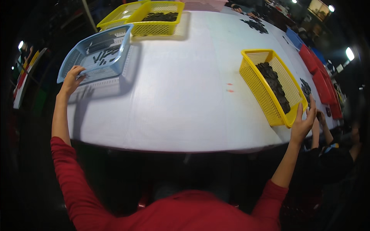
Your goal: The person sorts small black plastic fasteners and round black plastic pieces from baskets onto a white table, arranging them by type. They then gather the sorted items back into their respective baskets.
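Observation:
My left hand [72, 79] is closed on the near left rim of a light blue plastic basket [101, 71]. The basket looks tilted above the table and casts a shadow. Several thin dark pieces [106, 55] lie scattered in it. On the right, a yellow perforated basket [259, 89] stands on the table, partly filled with a heap of small black parts [273, 82]. My right hand [303, 122] is at its near right corner, fingers stretched and apart, thumb against or very near the rim.
Two more yellow baskets [154, 29] stand at the far left of the white table [173, 92], one with dark parts. A pink basket [204, 4] is behind them. Loose black pieces [255, 26] lie at the far right. Red bins [323, 86] and other people's arms [325, 129] line the right edge.

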`<control>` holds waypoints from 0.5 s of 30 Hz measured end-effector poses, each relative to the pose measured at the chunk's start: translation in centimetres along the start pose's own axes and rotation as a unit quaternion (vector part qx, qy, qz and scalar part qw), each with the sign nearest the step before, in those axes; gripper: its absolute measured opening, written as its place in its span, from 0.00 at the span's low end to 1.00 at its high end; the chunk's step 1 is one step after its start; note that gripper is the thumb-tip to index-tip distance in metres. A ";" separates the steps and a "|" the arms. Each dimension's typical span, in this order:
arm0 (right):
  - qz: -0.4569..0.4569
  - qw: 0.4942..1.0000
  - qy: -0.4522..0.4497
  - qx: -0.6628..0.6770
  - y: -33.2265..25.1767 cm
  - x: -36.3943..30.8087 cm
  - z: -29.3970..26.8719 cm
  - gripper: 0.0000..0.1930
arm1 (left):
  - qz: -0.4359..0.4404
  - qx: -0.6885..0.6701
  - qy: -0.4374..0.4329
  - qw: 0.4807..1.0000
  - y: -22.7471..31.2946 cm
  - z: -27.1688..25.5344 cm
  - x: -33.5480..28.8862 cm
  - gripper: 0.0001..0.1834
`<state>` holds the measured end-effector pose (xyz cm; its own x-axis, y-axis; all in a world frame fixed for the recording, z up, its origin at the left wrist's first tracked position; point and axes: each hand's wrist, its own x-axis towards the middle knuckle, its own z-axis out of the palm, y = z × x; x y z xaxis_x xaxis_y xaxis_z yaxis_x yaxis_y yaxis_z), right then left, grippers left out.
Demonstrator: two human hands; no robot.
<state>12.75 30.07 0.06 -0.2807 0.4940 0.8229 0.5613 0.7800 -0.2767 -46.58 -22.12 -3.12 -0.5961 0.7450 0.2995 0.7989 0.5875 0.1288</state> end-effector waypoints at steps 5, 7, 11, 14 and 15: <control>0.464 0.825 -0.009 0.322 12.7 -0.6 2.4 0.27 | -0.027 0.163 0.034 0.986 8.7 -2.3 -1.1 0.33; 0.540 0.700 -0.073 0.462 13.3 -1.5 3.4 0.24 | -0.001 0.137 0.101 0.985 10.2 -3.2 -1.8 0.34; 0.565 0.650 -0.110 0.496 14.0 -1.0 3.9 0.20 | 0.115 0.011 0.234 0.965 17.0 -2.3 -0.2 0.27; 0.527 0.663 -0.145 0.511 15.4 -0.2 4.2 0.20 | 0.108 -0.186 0.165 0.963 23.9 -0.3 2.1 0.14; 0.511 0.662 -0.143 0.530 14.1 0.4 5.0 0.20 | 0.093 -0.254 0.113 0.956 25.1 1.0 3.0 0.13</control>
<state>16.65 43.21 -6.00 -0.3976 0.9056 -0.1479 -0.2464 -0.2607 -0.9335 -28.33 -4.82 0.02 -0.4536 0.7008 0.5506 0.8594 0.1804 0.4784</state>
